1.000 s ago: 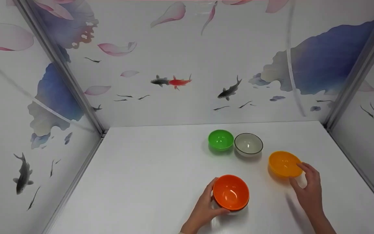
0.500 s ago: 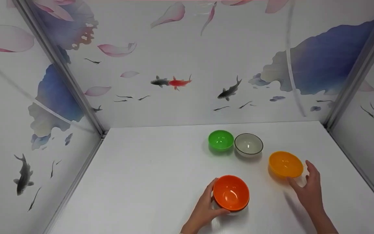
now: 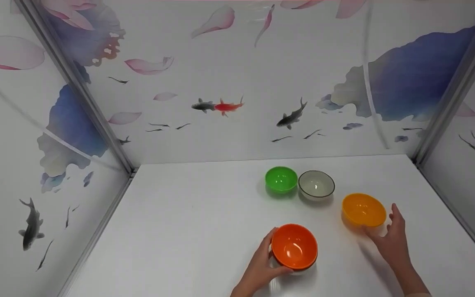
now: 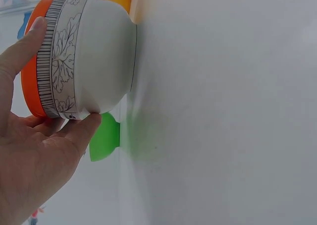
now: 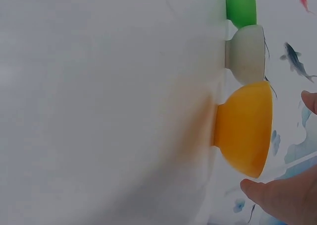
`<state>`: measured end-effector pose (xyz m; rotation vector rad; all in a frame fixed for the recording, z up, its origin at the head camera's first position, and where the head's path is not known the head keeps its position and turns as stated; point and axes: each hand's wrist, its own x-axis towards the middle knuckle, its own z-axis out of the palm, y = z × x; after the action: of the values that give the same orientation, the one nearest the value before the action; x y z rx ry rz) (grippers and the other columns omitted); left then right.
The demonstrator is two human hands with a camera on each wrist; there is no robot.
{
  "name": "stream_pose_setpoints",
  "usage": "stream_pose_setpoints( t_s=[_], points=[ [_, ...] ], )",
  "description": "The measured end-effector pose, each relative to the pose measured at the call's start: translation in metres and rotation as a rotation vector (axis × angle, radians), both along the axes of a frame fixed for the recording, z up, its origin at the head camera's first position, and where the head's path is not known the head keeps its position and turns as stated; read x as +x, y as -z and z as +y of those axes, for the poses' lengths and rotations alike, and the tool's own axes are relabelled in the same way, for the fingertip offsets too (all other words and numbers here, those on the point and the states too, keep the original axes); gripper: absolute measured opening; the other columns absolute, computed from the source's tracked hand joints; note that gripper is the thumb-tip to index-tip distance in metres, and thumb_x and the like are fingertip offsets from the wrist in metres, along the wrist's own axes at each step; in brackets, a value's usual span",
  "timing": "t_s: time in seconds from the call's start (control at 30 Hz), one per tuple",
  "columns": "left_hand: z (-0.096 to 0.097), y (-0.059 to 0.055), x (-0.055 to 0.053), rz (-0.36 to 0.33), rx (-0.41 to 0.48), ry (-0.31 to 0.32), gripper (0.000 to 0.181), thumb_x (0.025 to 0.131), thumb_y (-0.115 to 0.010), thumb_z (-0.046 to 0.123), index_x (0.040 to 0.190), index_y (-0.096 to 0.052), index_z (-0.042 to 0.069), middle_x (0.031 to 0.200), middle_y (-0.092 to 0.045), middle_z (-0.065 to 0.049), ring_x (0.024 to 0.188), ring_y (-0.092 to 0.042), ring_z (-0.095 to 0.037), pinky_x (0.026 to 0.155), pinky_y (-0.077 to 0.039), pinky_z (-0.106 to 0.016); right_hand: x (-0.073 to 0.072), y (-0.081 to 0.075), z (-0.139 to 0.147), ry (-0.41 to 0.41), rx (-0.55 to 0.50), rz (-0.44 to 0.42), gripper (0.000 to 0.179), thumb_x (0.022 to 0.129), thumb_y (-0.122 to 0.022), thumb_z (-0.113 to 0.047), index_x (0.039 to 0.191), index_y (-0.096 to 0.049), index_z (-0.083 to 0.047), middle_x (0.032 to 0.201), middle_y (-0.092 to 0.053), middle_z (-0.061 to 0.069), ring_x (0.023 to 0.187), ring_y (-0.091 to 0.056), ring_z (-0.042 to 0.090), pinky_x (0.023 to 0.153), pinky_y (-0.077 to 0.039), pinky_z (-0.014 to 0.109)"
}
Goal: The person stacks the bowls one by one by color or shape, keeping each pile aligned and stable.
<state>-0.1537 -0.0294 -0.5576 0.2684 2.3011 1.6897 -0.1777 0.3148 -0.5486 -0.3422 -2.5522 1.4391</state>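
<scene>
An orange bowl (image 3: 294, 247) sits nested in a white bowl (image 4: 101, 51) with a black leaf pattern and striped band, resting on the table. My left hand (image 3: 260, 264) grips this pair from the left; in the left wrist view the thumb lies over the orange rim and fingers are against the white bowl's side. A yellow bowl (image 3: 363, 210) stands upright at the right. My right hand (image 3: 392, 244) is beside it, fingers spread and holding nothing. In the right wrist view a fingertip (image 5: 250, 185) is close to the yellow rim, apart from it.
Behind, a green bowl (image 3: 281, 180) and a grey-white bowl with a dark rim (image 3: 316, 184) stand side by side. The white table (image 3: 188, 231) is enclosed by printed panels (image 3: 221, 62) at the back and both sides.
My right hand has let go of the yellow bowl's rim and its fingers have moved apart from it. My left hand keeps its grip on the nested bowls.
</scene>
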Motion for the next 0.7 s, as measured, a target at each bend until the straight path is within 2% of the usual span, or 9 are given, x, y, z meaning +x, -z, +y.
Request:
stream_pose_setpoints(
  t_s=[0.37, 0.53, 0.7],
  points=[
    [0.0, -0.001, 0.001, -0.002, 0.005, -0.01, 0.106, 0.072, -0.09, 0.031, 0.157, -0.028, 0.02, 0.161, -0.036, 0.001, 0.148, -0.036, -0.026, 0.114, -0.045, -0.048, -0.007, 0.005, 0.002, -0.027, -0.031, -0.073, 0.117, 0.091, -0.073, -0.028, 0.156, 0.021, -0.006, 0.164, 0.015, 0.028, 0.148, -0.01, 0.052, 0.12, -0.02, 0.066],
    [0.0, -0.002, 0.002, -0.009, 0.008, -0.013, 0.105, 0.071, -0.09, 0.031, 0.156, -0.03, 0.024, 0.161, -0.036, 0.002, 0.148, -0.035, -0.026, 0.114, -0.044, -0.047, -0.01, 0.005, 0.002, -0.037, -0.045, -0.097, 0.119, 0.091, -0.073, -0.032, 0.155, 0.024, -0.007, 0.163, 0.018, 0.027, 0.149, -0.008, 0.052, 0.121, -0.018, 0.065],
    [-0.001, -0.003, 0.002, -0.003, 0.009, -0.002, 0.105, 0.072, -0.09, 0.031, 0.157, -0.028, 0.022, 0.161, -0.035, 0.003, 0.149, -0.034, -0.025, 0.114, -0.044, -0.046, -0.011, 0.006, 0.004, -0.052, -0.038, -0.074, 0.12, 0.09, -0.074, -0.032, 0.155, 0.024, -0.005, 0.163, 0.016, 0.029, 0.147, -0.009, 0.053, 0.12, -0.019, 0.067]
  ],
)
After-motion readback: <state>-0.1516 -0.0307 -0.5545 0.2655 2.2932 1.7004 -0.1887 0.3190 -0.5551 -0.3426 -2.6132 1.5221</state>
